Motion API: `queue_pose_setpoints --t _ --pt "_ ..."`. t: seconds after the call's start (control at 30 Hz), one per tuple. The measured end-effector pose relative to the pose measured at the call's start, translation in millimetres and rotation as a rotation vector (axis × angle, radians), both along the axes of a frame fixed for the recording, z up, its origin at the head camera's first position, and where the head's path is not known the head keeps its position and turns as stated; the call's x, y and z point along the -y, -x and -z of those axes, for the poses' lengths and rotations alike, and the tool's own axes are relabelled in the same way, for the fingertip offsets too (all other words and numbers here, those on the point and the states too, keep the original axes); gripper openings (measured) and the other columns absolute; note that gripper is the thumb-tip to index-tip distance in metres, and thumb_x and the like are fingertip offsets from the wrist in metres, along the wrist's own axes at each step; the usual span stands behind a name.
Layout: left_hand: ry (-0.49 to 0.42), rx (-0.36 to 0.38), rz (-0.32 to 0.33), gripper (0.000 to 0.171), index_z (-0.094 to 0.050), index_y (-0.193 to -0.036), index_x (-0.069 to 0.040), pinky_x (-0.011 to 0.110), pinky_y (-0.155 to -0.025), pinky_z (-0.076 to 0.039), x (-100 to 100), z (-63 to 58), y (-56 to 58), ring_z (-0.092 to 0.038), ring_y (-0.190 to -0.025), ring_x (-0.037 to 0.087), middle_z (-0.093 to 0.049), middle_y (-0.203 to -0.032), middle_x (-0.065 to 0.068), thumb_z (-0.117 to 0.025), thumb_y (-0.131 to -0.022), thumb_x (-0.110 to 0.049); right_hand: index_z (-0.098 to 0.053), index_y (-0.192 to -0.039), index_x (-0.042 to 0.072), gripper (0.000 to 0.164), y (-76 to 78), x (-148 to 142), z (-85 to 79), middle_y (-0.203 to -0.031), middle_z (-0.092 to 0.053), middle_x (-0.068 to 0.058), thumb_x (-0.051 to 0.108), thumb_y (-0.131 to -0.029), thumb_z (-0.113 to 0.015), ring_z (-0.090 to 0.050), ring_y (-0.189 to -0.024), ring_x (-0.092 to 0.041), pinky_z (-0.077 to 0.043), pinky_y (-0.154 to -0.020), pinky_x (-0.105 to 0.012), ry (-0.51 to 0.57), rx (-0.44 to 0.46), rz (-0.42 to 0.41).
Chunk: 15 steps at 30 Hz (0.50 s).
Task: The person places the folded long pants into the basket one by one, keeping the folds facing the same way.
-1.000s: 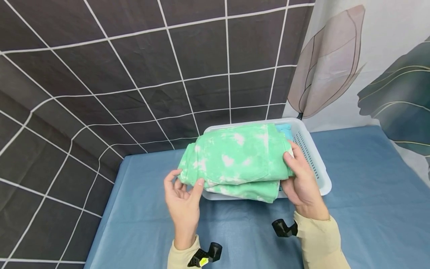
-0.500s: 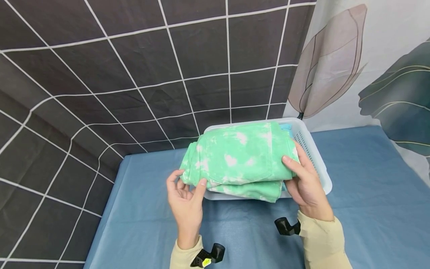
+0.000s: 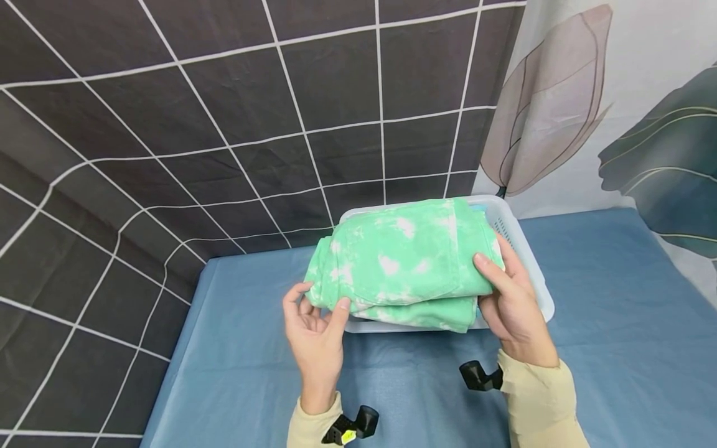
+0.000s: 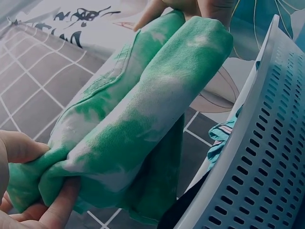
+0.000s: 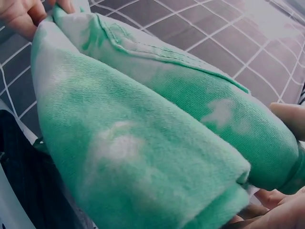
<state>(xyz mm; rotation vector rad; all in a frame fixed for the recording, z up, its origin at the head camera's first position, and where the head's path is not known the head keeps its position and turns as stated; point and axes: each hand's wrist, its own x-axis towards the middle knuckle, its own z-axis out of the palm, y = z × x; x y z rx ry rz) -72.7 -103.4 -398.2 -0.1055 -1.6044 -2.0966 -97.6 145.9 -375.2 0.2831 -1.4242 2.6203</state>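
A folded green-and-white tie-dye garment (image 3: 400, 258) of sturdy cloth, with a stitched seam across it, is held above a white plastic basket (image 3: 540, 297). My left hand (image 3: 316, 333) pinches its left end between thumb and fingers, as the left wrist view also shows. At the other end my right hand (image 3: 515, 305) grips it, thumb on top and fingers underneath. A looser fold hangs below the front edge. In the left wrist view the cloth is up off the perforated basket wall (image 4: 252, 162).
Light blue cloth (image 4: 220, 138) and something dark (image 5: 28, 176) lie in the basket, mostly hidden by the garment. A blue cover (image 3: 246, 361) spreads over the table. Dark gridded curtain (image 3: 241, 118) stands behind and at the left; leaf-patterned fabric (image 3: 551, 106) hangs at right.
Both hands have shifted slightly to the right with the garment between them. Less of the light blue cloth shows at the basket's right end. The hold of both hands is the same.
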Motion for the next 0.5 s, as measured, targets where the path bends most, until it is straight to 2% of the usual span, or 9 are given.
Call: queue_pose_setpoints --t 0.3,0.5 --pt "0.013 -0.034 0.022 0.051 -0.042 -0.128 0.003 0.033 -0.081 -0.057 -3.6 5.1 1.6 -0.062 -0.099 0.023 -0.060 -0.110 0.016 -0.070 -0.086 0.012 -0.031 -0.156 0.005 0.054 2.3 -2.7 0.7 -0.147 -0.039 -0.014 -0.001 -0.104 -0.045 -0.052 -0.121 -0.017 -0.048 -0.099 -0.026 0.012 0.031 0.048" --pt "0.033 -0.029 0.043 0.051 -0.040 -0.128 0.004 0.034 -0.084 -0.056 -6.3 6.0 1.5 -0.062 -0.100 0.023 -0.059 -0.112 0.016 -0.070 -0.087 0.010 -0.030 -0.156 0.004 0.054 1.5 -6.1 1.8 -0.149 -0.037 -0.015 0.000 -0.105 -0.045 -0.052 -0.123 -0.017 -0.047 -0.100 -0.025 0.013 0.027 0.054"
